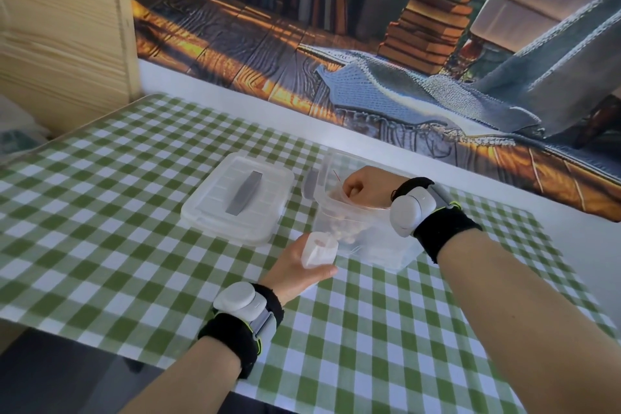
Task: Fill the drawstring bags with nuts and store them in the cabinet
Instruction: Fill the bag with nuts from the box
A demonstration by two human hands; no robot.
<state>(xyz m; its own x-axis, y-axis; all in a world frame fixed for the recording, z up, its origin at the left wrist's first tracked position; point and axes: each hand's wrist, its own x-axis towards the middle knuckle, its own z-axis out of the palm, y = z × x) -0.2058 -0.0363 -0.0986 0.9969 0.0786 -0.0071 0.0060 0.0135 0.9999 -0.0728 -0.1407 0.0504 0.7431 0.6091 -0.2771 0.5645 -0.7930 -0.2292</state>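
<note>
Small white drawstring bag (317, 249) upright, mouth open, a few nuts showing inside, just in front of clear container (379, 250). Left hand (295, 270) grips bag, fingers and thumb wrapped round its sides. Right hand (361, 186) reaches down into container, fingers curled and bunched together above nuts (346, 228); cannot tell if any are pinched. Container lid (238, 198) lies flat beside it, to the left. All on green-checked tablecloth (134, 212). Wooden cabinet (64, 37) at far left corner.
</note>
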